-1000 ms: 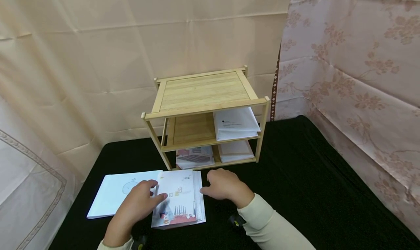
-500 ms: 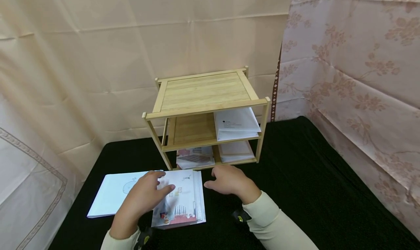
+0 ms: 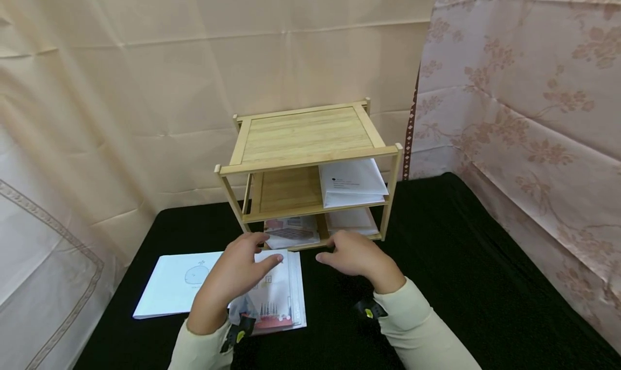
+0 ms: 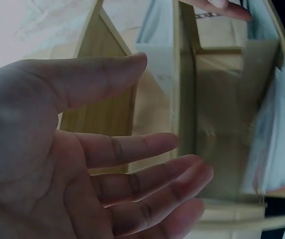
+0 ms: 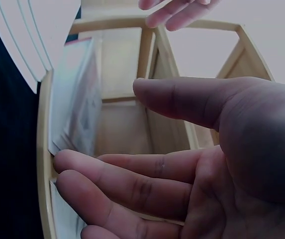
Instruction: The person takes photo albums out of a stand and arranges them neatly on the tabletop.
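Note:
My left hand (image 3: 237, 273) hovers over a book with a pink and white illustrated cover (image 3: 276, 305); its fingers are spread and hold nothing, as the left wrist view also shows. To the right of that book, my right hand (image 3: 361, 257) is in the air before the shelf's lower front, thumb apart from relaxed fingers, with nothing in it. The wooden shelf (image 3: 308, 135) stands ahead of both hands. On its bottom tier lie a book with a laptop picture (image 3: 291, 231) at left and a white book (image 3: 351, 220) at right, partly hidden by my right hand.
A white book with a small round drawing (image 3: 165, 289) lies at the left, beside the illustrated book. White books (image 3: 353, 181) rest on the right of the middle tier. The black cloth table (image 3: 466, 267) reaches to hanging curtains (image 3: 145, 89) at the back and sides.
Both hands have moved forward and to the right, away from the illustrated book toward the shelf. My right hand has left the book's right edge. The books have stayed in place.

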A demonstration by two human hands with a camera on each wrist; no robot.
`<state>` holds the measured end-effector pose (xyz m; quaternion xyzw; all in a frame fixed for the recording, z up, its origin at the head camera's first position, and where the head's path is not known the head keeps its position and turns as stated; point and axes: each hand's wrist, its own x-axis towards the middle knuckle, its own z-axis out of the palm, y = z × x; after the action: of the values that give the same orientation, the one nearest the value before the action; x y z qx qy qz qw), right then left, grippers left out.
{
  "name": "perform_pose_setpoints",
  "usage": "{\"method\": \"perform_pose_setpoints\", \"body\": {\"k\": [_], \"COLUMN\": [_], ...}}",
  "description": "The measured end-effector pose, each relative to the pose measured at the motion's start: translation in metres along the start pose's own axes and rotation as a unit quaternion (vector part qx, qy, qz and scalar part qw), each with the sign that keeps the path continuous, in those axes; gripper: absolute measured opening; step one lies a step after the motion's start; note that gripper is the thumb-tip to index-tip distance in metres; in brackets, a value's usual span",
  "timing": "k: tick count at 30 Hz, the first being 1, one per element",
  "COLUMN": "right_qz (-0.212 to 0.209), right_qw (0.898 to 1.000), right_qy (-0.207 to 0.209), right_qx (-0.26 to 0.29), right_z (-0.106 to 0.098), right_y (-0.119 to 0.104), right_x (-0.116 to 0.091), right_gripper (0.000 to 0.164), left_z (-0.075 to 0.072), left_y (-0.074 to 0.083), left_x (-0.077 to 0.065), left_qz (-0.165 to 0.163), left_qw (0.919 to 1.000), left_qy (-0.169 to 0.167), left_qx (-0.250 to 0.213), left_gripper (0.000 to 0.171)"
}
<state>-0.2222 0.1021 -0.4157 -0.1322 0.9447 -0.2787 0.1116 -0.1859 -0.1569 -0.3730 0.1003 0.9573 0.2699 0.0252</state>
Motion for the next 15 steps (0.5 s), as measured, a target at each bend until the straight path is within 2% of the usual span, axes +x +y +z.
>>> {"method": "perform_pose_setpoints", "body": {"k": [6, 10, 15], "right_qz": [-0.004, -0.015, -0.006], "right_qw": [1.000, 0.999, 0.997], "right_qy": [0.009, 0.022, 0.041], "right_qx": [0.027, 0.044, 0.062], "right_z": [-0.014, -0.025, -0.038], "right_y": [0.008, 0.014, 0.018], "right_x": [-0.001, -0.004, -0.011], "right_gripper": [0.042, 0.042, 0.041], "left_z": [0.002, 0.006, 0.010], "left_y": [0.019, 0.032, 0.042], "left_x": [0.009, 0.014, 0.021], "left_qz": [0.036, 0.039, 0.048], "left_qw": [0.9988, 0.9974, 0.9929], "left_qy": [0.014, 0.022, 0.046], "left_qx": [-0.031, -0.056, -0.098], "left_gripper": [0.056, 0.054, 0.050]}}
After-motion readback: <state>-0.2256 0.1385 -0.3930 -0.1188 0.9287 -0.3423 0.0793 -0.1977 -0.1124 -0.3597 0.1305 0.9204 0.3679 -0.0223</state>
